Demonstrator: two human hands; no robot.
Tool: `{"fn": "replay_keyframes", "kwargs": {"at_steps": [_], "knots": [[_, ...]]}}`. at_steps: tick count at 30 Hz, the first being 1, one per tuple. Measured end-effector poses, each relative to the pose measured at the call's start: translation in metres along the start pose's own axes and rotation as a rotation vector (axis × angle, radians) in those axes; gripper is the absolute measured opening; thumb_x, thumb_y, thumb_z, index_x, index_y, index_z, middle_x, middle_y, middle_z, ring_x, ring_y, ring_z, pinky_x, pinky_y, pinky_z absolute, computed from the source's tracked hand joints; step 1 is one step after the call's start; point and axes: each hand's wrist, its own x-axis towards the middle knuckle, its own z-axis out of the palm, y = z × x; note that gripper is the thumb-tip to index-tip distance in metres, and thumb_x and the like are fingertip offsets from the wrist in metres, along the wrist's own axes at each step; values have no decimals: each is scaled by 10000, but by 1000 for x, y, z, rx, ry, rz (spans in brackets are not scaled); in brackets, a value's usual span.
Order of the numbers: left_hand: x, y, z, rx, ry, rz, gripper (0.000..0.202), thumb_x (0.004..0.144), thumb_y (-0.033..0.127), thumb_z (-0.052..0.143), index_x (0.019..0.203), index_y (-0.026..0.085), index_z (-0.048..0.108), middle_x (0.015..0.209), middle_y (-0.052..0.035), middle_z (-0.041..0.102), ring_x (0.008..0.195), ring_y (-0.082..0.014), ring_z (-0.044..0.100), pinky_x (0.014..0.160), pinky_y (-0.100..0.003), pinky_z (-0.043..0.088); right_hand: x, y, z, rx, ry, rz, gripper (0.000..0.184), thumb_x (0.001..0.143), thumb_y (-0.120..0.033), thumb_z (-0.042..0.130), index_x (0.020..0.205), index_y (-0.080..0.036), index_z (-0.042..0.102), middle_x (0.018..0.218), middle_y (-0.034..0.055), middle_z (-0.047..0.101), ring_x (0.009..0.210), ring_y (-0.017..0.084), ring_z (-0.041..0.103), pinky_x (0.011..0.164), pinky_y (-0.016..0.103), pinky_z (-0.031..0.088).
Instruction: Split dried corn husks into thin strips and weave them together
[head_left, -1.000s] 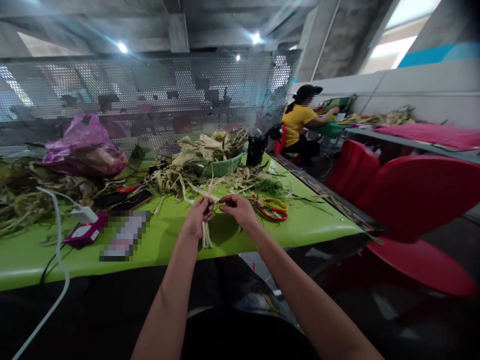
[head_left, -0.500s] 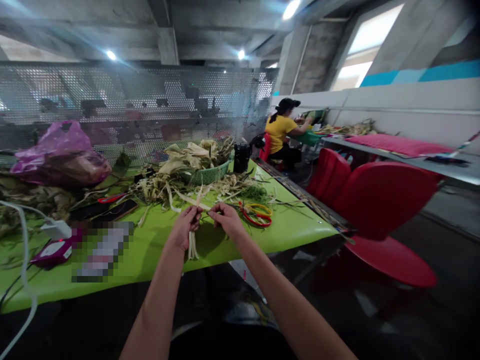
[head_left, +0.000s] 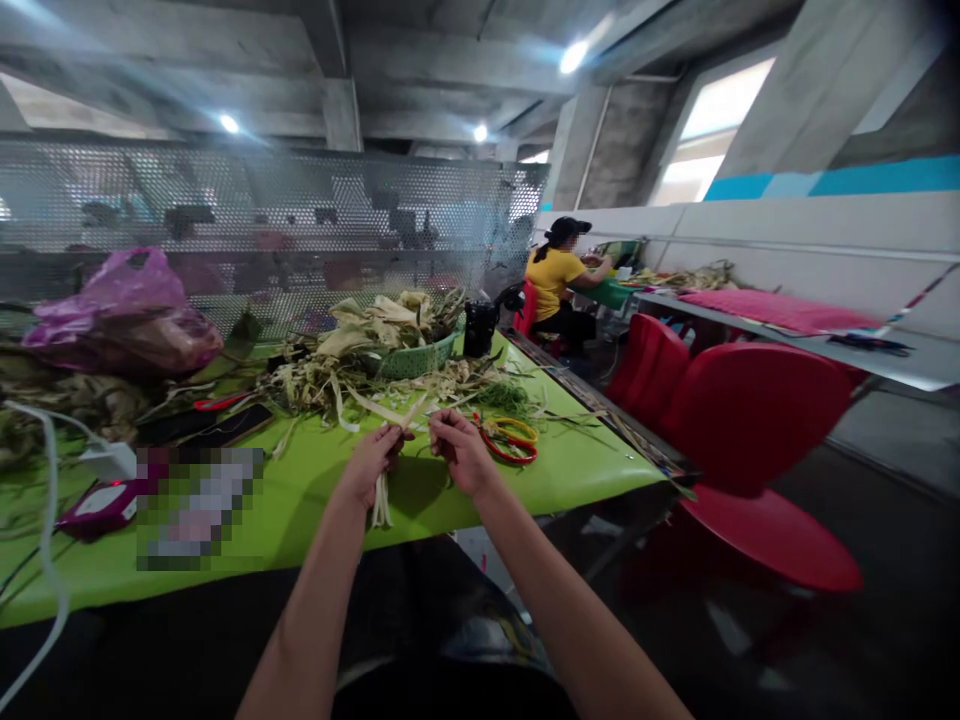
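My left hand [head_left: 375, 464] is closed round a small bundle of pale dried husk strips [head_left: 382, 505]. The strips' lower ends hang below my fist, and a few tips fan out above it. Just to the right is my right hand [head_left: 466, 458], its thumb and fingers pinched together. Whatever it pinches, if anything, is too small to make out. Scissors [head_left: 510, 440] with red and yellow loop handles lie on the table beside my right hand. Beyond both hands stands a green basket [head_left: 416, 362] heaped with dried husks [head_left: 390, 322].
A green-covered table [head_left: 315, 500] holds husk scraps, a dark phone [head_left: 240, 425], a purple device [head_left: 101, 508] with a white cable, and a purple plastic bag [head_left: 139, 310]. Red chairs [head_left: 765, 420] stand at right. A person in yellow [head_left: 553, 280] sits at another table.
My right hand has come away from the strips, leaving a gap between my hands. The upper strips in my left hand now lean to the right. The whole view has shifted slightly.
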Motion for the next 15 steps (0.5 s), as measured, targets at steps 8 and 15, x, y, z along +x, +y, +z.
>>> {"fn": "replay_keyframes", "kwargs": {"at_steps": [8, 15], "knots": [[2, 2, -1, -48, 7, -28, 208, 718, 297, 655, 687, 102, 591, 545, 43, 438, 374, 3, 264, 368, -134, 157, 4, -1, 0, -60, 72, -54, 217, 658, -335, 718, 735, -200, 568, 613, -56, 466, 467, 51, 384, 429, 187, 305], [0, 4, -3, -118, -15, -11, 232, 714, 323, 662, 735, 110, 571, 578, 50, 442, 377, 9, 244, 375, -131, 204, 2, -2, 2, -260, 169, -150, 192, 675, -366, 660, 695, -190, 589, 623, -28, 523, 476, 76, 373, 435, 218, 283]]}}
